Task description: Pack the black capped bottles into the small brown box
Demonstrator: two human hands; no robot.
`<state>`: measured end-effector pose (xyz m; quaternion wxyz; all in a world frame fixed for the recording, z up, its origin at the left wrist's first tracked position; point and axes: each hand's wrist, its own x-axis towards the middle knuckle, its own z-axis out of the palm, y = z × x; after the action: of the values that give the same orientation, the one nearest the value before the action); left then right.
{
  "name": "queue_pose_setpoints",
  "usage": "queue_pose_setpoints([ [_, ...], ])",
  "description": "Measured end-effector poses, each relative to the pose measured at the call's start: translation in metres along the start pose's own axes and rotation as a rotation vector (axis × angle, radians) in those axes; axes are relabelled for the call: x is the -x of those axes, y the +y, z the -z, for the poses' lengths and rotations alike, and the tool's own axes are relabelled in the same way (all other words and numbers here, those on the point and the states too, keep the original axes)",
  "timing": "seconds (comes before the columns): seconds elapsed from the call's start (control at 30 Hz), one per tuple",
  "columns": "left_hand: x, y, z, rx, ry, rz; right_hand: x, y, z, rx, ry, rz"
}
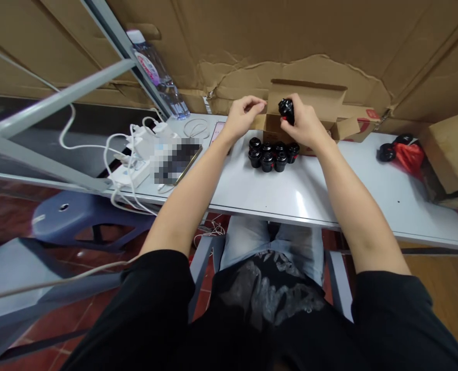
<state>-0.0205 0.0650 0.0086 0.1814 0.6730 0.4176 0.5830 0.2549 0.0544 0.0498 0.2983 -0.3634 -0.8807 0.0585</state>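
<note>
My right hand is closed around a black cup-shaped plastic part with a ridged cap and a bit of red. It holds the part over an open cardboard box, whose inside is mostly hidden. At the box's left edge my left hand is closed, thumb and forefinger pinched together at the cardboard. Several similar black parts stand upright in a tight cluster on the white table, in front of the box.
Left lie a phone, a second phone partly behind my forearm, and a power strip with tangled white cables. A water bottle leans by the metal frame. Rightward are a red bag with black parts and another carton.
</note>
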Motion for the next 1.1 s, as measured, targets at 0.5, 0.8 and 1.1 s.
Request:
queue_pose_setpoints([
  [0.5,0.026,0.058,-0.044,-0.036,-0.117,0.125,0.024,-0.022,-0.004,-0.035,0.018,0.055],
  [0.8,0.021,0.039,-0.038,0.042,-0.015,0.003,0.023,-0.025,-0.011,0.066,0.149,-0.017],
  [1.1,0.031,0.037,-0.050,-0.009,0.074,-0.099,0.024,-0.035,-0.024,0.155,0.224,-0.044],
])
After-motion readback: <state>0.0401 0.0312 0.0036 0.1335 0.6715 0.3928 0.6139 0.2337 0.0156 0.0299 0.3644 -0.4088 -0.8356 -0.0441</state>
